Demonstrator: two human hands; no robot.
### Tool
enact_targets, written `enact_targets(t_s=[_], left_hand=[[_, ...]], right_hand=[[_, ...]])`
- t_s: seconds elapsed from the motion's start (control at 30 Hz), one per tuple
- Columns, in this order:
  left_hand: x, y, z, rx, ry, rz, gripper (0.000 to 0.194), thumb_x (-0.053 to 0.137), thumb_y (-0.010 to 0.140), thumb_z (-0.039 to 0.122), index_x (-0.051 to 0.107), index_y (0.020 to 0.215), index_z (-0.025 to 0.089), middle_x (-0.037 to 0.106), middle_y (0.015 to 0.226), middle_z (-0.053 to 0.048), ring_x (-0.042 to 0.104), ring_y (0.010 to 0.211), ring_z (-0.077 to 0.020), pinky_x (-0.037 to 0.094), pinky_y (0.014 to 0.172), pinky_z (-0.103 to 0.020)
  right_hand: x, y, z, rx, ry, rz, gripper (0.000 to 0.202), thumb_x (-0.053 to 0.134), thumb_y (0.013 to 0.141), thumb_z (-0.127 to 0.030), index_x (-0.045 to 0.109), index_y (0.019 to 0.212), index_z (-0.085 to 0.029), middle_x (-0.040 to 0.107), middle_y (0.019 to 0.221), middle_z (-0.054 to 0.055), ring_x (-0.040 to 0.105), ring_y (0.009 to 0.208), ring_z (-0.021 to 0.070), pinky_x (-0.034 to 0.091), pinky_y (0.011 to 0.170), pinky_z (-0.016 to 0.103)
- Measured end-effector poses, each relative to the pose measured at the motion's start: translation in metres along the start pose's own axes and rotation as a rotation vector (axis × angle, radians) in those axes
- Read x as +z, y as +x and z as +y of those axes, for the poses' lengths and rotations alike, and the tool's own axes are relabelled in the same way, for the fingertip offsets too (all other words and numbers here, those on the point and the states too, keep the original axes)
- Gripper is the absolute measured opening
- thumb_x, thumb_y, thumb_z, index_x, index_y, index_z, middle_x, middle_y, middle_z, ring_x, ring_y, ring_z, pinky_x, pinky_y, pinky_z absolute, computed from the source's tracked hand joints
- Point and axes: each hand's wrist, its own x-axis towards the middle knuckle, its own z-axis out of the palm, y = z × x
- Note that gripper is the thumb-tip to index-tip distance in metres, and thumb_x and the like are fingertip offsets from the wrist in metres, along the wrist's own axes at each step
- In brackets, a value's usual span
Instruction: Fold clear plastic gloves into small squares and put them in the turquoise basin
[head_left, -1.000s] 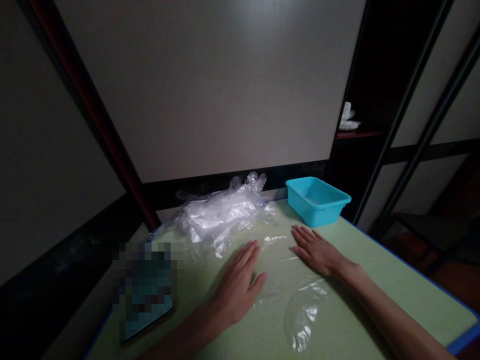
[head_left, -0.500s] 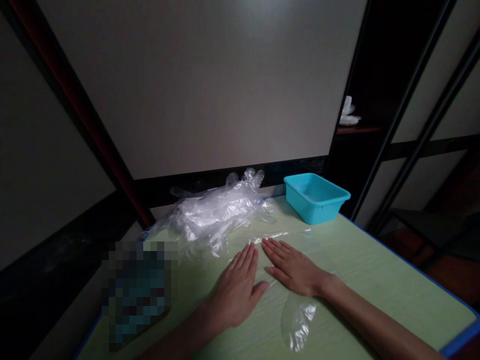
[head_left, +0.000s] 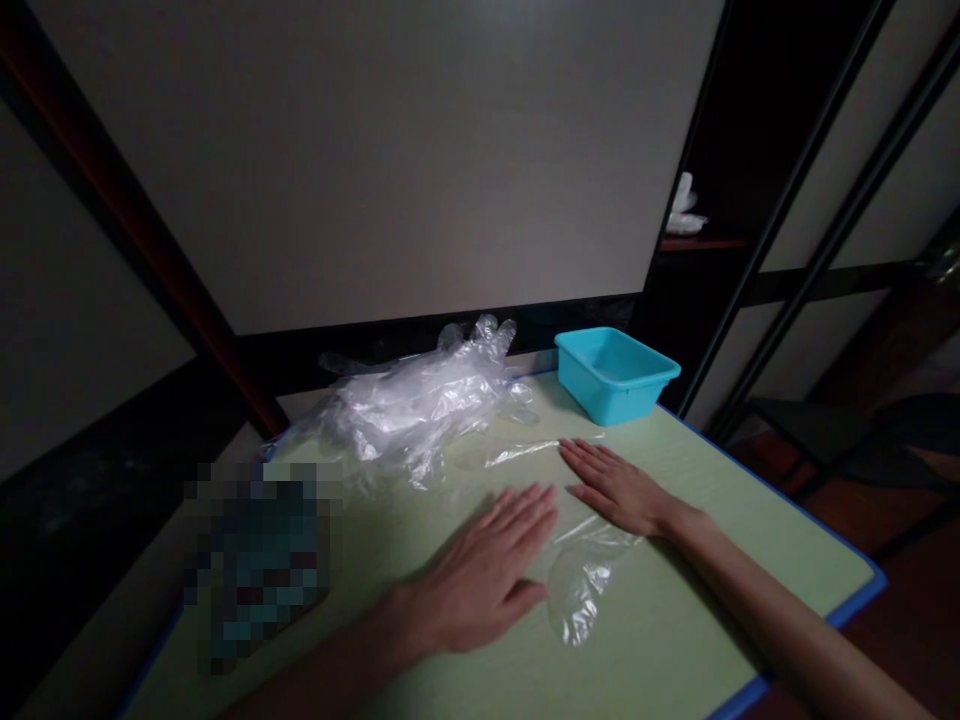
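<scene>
A thin clear plastic glove (head_left: 581, 590) lies spread on the pale green table (head_left: 780, 540), its outline hard to follow. My right hand (head_left: 619, 488) rests flat on its upper right part, fingers stretched out. My left hand (head_left: 487, 570) is over the table left of the plastic, palm down, fingers extended and thumb apart, holding nothing; whether it touches the surface is hard to tell. Behind my hands sits a heap of crumpled clear plastic gloves (head_left: 420, 400).
A turquoise plastic basket (head_left: 619, 375) stands at the table's back right corner. A blurred-out, pixelated object (head_left: 266, 560) lies at the left edge. Cabinet panels (head_left: 420, 180) rise behind the table, and a dark chair (head_left: 847, 440) is at the right.
My hands have moved apart: the right one slid right over the plastic, while the left one came away from the plastic's upper edge. The view has shifted slightly.
</scene>
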Motion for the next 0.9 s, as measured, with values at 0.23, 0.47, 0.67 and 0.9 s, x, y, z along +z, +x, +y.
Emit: enact_targets(t_s=[0.23,0.47,0.67,0.9], left_hand=[[-0.012,-0.007,0.037,0.326,-0.250,-0.237,0.052,0.034,0.089,0.022,0.013,0.136,0.018,0.015,0.142,-0.001,0.015,0.129,-0.0148,0.014,0.108,-0.029],[-0.011,-0.010,0.035,0.311,-0.294,-0.239,0.048,0.027,0.090,0.017,0.012,0.136,0.019,0.013,0.141,0.000,0.014,0.129,-0.0156,0.013,0.108,-0.031],[-0.012,-0.014,0.036,0.330,-0.295,-0.239,0.054,0.037,0.088,0.022,0.013,0.136,0.016,0.013,0.141,-0.003,0.015,0.128,-0.0184,0.016,0.107,-0.031],[-0.014,-0.014,0.041,0.319,-0.270,-0.269,0.047,0.029,0.089,0.016,0.019,0.135,0.014,0.016,0.140,-0.003,0.017,0.128,-0.0160,0.017,0.108,-0.029]], right_hand=[[-0.003,-0.001,0.003,-0.065,-0.002,-0.023,0.060,0.020,0.088,-0.051,0.009,0.137,-0.018,0.011,0.143,0.005,0.010,0.130,0.0197,0.014,0.106,0.040],[-0.008,-0.006,-0.021,-0.007,0.053,0.049,0.060,0.023,0.089,-0.047,0.011,0.137,-0.014,0.009,0.142,0.008,0.009,0.130,0.0202,0.013,0.106,0.040],[0.000,-0.011,-0.073,-0.119,0.091,0.050,0.055,0.026,0.090,-0.038,0.007,0.138,-0.018,0.010,0.142,0.005,0.010,0.130,0.0198,0.015,0.106,0.039],[0.005,-0.010,-0.056,-0.123,0.063,0.023,0.058,0.024,0.089,-0.045,0.008,0.138,-0.018,0.012,0.142,0.006,0.011,0.130,0.0207,0.015,0.106,0.040]])
